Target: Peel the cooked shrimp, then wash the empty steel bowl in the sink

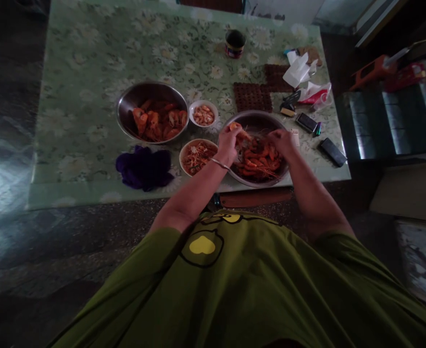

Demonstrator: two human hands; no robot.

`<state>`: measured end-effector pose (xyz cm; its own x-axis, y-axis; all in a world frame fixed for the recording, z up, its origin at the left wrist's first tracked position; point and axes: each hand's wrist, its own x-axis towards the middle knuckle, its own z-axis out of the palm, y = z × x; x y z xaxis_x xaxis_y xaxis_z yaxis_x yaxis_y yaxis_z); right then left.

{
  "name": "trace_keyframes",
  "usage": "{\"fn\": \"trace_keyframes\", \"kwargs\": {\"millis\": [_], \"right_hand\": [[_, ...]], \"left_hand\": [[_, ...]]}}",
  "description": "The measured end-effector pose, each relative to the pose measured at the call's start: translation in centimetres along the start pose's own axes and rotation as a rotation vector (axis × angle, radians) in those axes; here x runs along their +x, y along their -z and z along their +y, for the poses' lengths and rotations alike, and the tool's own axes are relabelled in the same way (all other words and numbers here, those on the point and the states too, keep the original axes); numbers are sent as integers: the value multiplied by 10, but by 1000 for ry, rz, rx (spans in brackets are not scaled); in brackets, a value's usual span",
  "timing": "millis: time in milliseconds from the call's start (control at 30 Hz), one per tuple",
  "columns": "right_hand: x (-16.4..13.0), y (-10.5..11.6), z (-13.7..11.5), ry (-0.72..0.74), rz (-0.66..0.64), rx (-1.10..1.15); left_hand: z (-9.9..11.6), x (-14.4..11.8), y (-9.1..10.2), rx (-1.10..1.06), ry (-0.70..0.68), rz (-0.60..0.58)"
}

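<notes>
My left hand (229, 141), with a bangle at its wrist, is closed on an orange cooked shrimp (243, 137) above the right metal bowl (254, 114). More whole shrimp (257, 165) with long feelers lie in that bowl. Over the bowl's right side, my right hand (282, 141) has its fingers pinched together; whatever is in them is too small to make out. Left of my left hand are a small white bowl of peeled shrimp (203, 115) and a bowl of shrimp heads and shells (195, 157).
Another metal bowl (123, 115) of shrimp stands to the left, with a purple cloth (144, 168) below it. A can (234, 44), brown woven mats (252, 96), tissues (297, 70) and a phone (332, 152) also lie on the flowered tablecloth (82, 96).
</notes>
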<state>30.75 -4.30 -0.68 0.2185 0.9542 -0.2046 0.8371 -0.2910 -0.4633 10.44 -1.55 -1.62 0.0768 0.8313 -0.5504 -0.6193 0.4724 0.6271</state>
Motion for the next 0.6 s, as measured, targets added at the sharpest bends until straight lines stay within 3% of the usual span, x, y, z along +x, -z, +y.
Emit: {"fn": "trace_keyframes", "kwargs": {"millis": [133,233,400,500,600], "right_hand": [[1,-11,6,121,-254,-496],[-5,-34,-2,208,-249,-665],[0,-47,-4,280,-232,-656],[5,-31,2,223,-193,-546],[0,-12,2,217,-20,-411]], "left_hand": [[7,-3,4,37,-11,17],[6,-7,3,36,1,25],[5,-7,7,14,26,53],[5,-5,11,20,31,76],[-2,-3,12,36,51,59]]}}
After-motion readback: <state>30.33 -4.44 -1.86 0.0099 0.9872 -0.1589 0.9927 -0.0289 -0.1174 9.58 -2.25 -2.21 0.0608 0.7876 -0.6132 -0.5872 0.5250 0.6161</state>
